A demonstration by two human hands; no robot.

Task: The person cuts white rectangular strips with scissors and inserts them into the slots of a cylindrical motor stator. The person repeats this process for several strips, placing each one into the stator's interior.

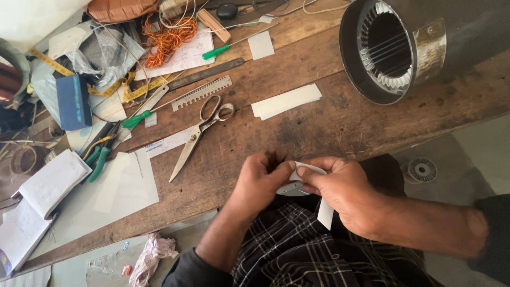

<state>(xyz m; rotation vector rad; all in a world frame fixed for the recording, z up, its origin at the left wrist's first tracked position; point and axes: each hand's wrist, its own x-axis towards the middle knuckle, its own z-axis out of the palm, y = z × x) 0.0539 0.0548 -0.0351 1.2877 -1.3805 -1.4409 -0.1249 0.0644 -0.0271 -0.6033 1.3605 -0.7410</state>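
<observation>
Both hands are close together just in front of the near edge of the worn wooden surface (329,122), above the lap in checked cloth. The left hand (260,178) and the right hand (342,188) pinch between their fingers a thin white strip of paper (325,212), which is bent into a curve between them, and its free end hangs down under the right hand. On the surface, near the left hand, lie metal scissors (199,133) and some flat white paper pieces (287,101). A large dark metal cylinder with inner slots (388,50) lies further right.

Workshop, cluttered wooden bench (340,114), scissors (201,130), motor stator (388,48)
</observation>
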